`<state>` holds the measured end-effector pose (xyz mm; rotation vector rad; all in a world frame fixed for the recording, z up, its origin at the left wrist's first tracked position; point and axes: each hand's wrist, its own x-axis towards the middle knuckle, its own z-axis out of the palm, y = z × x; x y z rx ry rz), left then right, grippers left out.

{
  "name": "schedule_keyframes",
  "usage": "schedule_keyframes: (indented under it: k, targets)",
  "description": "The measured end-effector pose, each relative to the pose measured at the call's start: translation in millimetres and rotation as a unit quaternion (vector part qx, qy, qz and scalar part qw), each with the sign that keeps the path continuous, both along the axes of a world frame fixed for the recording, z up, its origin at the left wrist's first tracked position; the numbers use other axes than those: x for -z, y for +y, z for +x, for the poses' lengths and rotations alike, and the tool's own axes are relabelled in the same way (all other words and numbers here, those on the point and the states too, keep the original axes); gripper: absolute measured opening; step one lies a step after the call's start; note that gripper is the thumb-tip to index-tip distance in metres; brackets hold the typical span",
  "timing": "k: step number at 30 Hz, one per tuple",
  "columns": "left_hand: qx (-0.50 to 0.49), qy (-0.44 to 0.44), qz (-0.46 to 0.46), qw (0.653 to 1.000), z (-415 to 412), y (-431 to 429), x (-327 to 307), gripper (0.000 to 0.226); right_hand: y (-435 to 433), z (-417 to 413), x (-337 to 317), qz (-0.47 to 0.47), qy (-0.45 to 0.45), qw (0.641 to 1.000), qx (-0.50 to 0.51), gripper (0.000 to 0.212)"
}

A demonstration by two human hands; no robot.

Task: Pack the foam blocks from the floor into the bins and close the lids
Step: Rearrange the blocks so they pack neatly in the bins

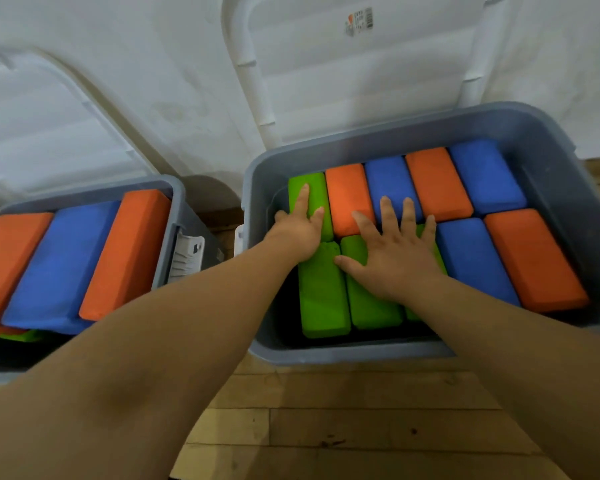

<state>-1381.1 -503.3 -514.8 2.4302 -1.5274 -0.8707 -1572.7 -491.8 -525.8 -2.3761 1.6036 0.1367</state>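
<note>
Two grey bins stand on the floor with their lids raised. The right bin (551,140) holds several green, orange and blue foam blocks in two rows. My left hand (300,232) lies flat, fingers apart, on the far-left green block (307,188) and the near green block (321,292). My right hand (392,251) presses flat, fingers spread, on the middle green block (368,306), its fingertips reaching the orange block (347,195) and a blue block (390,181). The left bin (174,209) holds orange and blue blocks on top.
The right bin's white lid (326,81) leans open against the wall; the left bin's lid (49,126) does too. A white latch (187,254) hangs on the left bin's side. Wooden floor (326,427) shows in front of the bins.
</note>
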Motion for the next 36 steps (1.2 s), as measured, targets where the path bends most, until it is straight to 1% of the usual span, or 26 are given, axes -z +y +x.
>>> schedule_keyframes:
  k: [2,3,5,7,9,12,14,15,17,19,21,25,28,31,33,36]
  targets:
    - [0.020,0.000,-0.020,1.000,-2,16,-17,0.074,1,-1,-4,0.017,-0.005,1.000,0.003,0.093]
    - [0.028,-0.003,-0.051,0.998,1,27,-27,0.073,2,0,-8,0.030,-0.019,0.999,0.011,0.093]
    - [0.022,-0.018,-0.123,0.992,20,53,-47,0.066,3,10,-21,0.044,-0.075,0.996,0.034,0.089]
    - [0.008,-0.045,-0.183,0.982,47,83,-69,0.060,4,30,-39,0.002,-0.146,0.989,0.028,0.082]
    - [-0.004,-0.095,-0.214,0.972,80,111,-89,0.056,9,62,-60,-0.033,-0.202,0.979,-0.015,0.075]
    - [-0.067,-0.177,-0.194,0.963,143,149,-107,0.057,33,123,-80,0.014,-0.241,0.967,-0.081,0.069]
    - [-0.109,-0.213,-0.175,0.955,192,173,-115,0.068,55,168,-87,0.046,-0.248,0.961,-0.112,0.070]
    - [-0.125,-0.224,-0.167,0.952,215,186,-118,0.073,65,193,-89,0.056,-0.249,0.959,-0.127,0.071]
    - [-0.143,-0.236,-0.152,0.949,261,206,-118,0.076,81,241,-95,0.076,-0.245,0.956,-0.145,0.073]
    - [-0.150,-0.245,-0.139,0.948,300,217,-117,0.075,89,291,-100,0.087,-0.234,0.958,-0.143,0.075]
    - [-0.157,-0.244,-0.124,0.949,332,218,-111,0.069,94,336,-98,0.089,-0.212,0.965,-0.126,0.077]
    - [-0.126,-0.223,-0.079,0.963,376,211,-91,0.068,108,388,-79,0.127,-0.153,0.979,-0.049,0.087]
    - [-0.086,-0.209,-0.053,0.973,398,201,-78,0.073,115,404,-70,0.103,-0.139,0.984,-0.029,0.086]
    - [-0.038,-0.220,-0.013,0.975,412,191,-67,0.079,116,410,-66,0.074,-0.128,0.989,-0.027,0.084]
    - [-0.007,-0.222,0.002,0.975,418,191,-55,0.078,116,409,-63,0.049,-0.123,0.991,-0.030,0.083]
    - [-0.005,-0.215,-0.001,0.977,421,194,-44,0.077,118,407,-58,0.042,-0.127,0.991,-0.027,0.080]
